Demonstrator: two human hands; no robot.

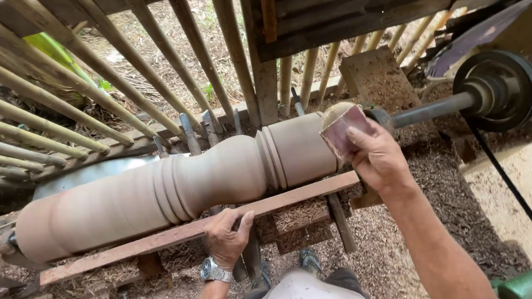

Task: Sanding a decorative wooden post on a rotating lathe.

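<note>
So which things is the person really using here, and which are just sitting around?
In use:
turned wooden post
sandpaper piece in right hand
wooden rest bar under left hand
metal shaft, pulley and belt

Lying about:
chisels behind the post
wood shavings
bamboo fence

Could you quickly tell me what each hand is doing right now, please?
Left hand: resting on the wooden tool rest, fingers curled over it.
Right hand: closed on sandpaper, pressed against the turned wooden post.

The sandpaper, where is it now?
In the head view, the sandpaper is right of centre, held by the right hand against the right end of the wooden post.
</note>
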